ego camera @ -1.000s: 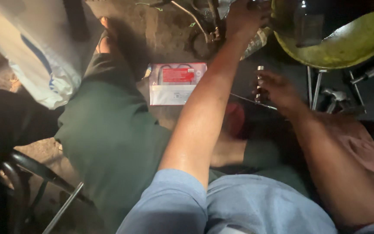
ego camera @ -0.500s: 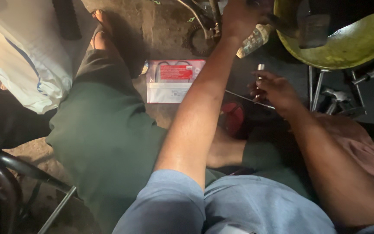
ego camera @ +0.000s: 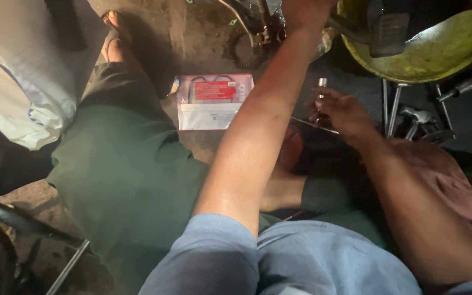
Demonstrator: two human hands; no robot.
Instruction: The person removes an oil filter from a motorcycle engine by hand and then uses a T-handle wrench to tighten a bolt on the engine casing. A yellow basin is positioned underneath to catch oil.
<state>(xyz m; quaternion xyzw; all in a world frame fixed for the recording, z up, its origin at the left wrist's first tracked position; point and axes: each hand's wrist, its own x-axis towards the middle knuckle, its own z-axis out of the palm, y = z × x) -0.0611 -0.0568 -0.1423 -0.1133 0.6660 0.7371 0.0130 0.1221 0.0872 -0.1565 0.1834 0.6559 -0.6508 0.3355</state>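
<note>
My left hand [ego camera: 303, 10] reaches far forward into dark machine parts and cables [ego camera: 258, 30] at the top edge. Its fingers are cut off by the frame, so its grip is hidden. My right hand [ego camera: 341, 111] hovers lower, right of the left forearm, with its fingers closed on a small silver metal cylinder [ego camera: 322, 84] that stands upright. A thin metal rod [ego camera: 305, 122] runs under that hand. I sit on the ground in dark green trousers [ego camera: 121, 175].
A flat red-and-white packet [ego camera: 214, 101] lies on the concrete between my knees. A yellow-green curved panel [ego camera: 427, 52] fills the top right, with metal tools [ego camera: 413, 117] below it. At left sit a white plastic bag [ego camera: 23, 104] and a dark chair frame [ego camera: 12, 224].
My left hand has pushed farther forward, now partly past the top edge. My right hand stays in about the same place with the silver cylinder.
</note>
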